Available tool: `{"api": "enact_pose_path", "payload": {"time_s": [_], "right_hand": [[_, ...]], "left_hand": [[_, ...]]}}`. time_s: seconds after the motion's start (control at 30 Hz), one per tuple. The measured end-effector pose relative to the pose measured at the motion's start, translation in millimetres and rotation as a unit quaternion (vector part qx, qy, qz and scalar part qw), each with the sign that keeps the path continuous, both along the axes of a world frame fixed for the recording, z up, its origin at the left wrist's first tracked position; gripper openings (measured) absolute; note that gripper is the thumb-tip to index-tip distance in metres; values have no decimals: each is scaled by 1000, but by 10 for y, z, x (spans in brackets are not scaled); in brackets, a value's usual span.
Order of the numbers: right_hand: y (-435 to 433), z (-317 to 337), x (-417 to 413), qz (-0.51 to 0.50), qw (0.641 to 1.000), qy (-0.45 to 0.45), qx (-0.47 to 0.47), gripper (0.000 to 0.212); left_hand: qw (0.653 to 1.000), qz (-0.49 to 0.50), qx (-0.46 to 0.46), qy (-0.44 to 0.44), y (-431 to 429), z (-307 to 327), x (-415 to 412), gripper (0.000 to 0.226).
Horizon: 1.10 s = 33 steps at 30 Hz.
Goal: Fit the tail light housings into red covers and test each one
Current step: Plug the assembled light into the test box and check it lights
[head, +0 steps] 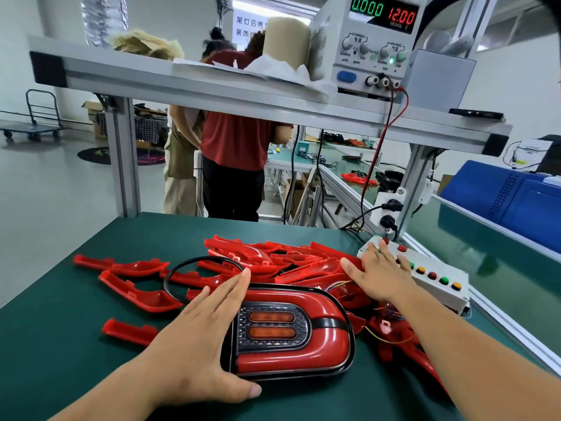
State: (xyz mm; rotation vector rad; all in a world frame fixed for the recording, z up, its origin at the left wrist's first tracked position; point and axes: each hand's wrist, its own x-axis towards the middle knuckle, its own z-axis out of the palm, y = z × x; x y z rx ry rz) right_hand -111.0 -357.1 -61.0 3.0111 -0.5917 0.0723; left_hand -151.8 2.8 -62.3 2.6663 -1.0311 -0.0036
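An assembled tail light (303,332), red cover with a dark lens and two amber strips, lies on the green mat (60,344) in front of me. My left hand (197,338) lies against its left end, fingers straight over the top edge, thumb under the near edge. My right hand (379,275) reaches to the white button box (437,278), fingers spread flat on its left end. Thin coloured wires (385,311) run from the light toward the box. Several loose red covers (273,259) are piled behind the light.
A power supply (373,41) on the upper shelf reads 0.000 and 12.00. A black gasket loop (182,268) lies on the covers. A red strip (130,331) sits at the left. A blue bin (510,199) stands to the right. Two people stand behind the bench.
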Motion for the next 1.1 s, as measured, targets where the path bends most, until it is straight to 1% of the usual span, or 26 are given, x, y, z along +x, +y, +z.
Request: {"api": "enact_pose_path", "payload": {"time_s": [0.57, 0.77, 1.1], "right_hand": [[-1, -40, 21, -6, 1000, 13, 6, 101], [1, -38, 6, -15, 1000, 18, 19, 105], [25, -27, -21, -20, 1000, 20, 10, 98]], "left_hand": [[1000, 15, 7, 15, 12, 29, -43, 135], [1000, -7, 10, 8, 18, 29, -35, 133], [1000, -27, 5, -8, 18, 14, -6, 131]]}}
